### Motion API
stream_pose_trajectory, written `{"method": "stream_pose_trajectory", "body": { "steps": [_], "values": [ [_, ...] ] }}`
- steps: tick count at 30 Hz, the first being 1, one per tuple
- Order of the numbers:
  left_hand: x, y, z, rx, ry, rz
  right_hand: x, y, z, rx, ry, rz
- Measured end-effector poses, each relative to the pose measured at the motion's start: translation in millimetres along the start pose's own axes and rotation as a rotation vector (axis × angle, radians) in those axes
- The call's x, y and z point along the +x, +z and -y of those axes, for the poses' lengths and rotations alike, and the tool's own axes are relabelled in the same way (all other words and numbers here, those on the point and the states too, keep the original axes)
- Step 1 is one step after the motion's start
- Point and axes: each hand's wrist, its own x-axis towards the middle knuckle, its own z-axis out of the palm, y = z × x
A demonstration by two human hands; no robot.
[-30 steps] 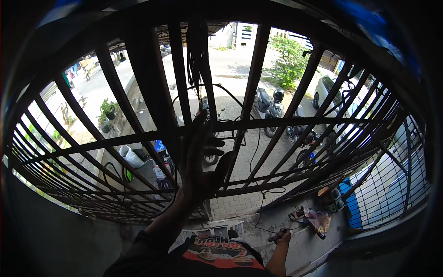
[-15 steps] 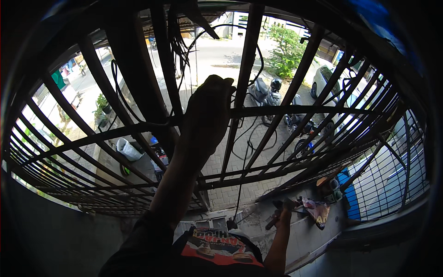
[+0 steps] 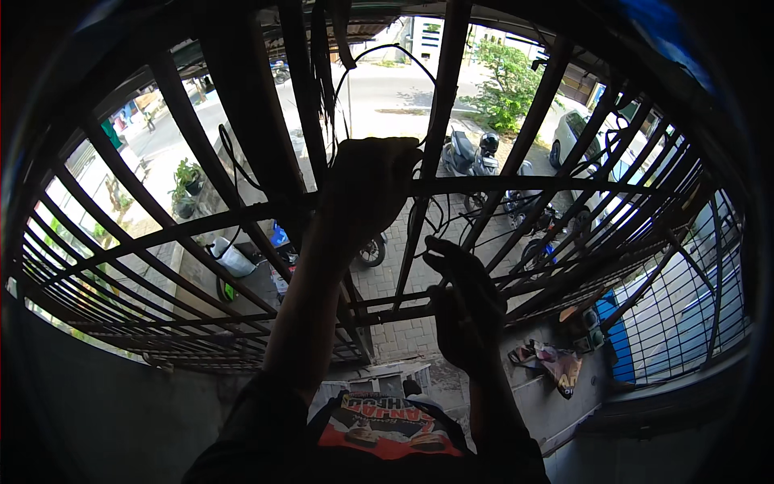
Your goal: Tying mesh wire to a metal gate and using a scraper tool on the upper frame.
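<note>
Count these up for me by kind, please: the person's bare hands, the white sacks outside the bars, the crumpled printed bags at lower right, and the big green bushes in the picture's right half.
Hands: 2, the left hand and the right hand
White sack: 1
Crumpled printed bag: 1
Big green bush: 1
Total: 5
</note>
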Motion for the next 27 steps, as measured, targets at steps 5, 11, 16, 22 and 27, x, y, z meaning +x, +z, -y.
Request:
{"method": "stream_pose_trajectory", "body": {
  "steps": [5, 11, 16, 22, 27],
  "values": [
    [-12, -5, 21, -0.01, 0.053, -0.038, 33, 61, -25, -0.393, -0.095, -0.157],
    [-10, 11, 28, -0.087, 0.068, -0.073, 44, 58, -23, -0.121, 0.296, -0.163],
    [-3, 14, 23, 0.236, 0.002, -0.174, 40, 38, -35, -0.149, 0.057, -0.036],
    [-2, 20, 18, 0.225, -0.011, -0.4, 25, 29, -44, -0.186, 0.046, 0.04],
    [1, 30, 6, 0.145, 0.095, -0.447, 38, 19, -45, 0.104, 0.275, -0.091]
  ]
}}
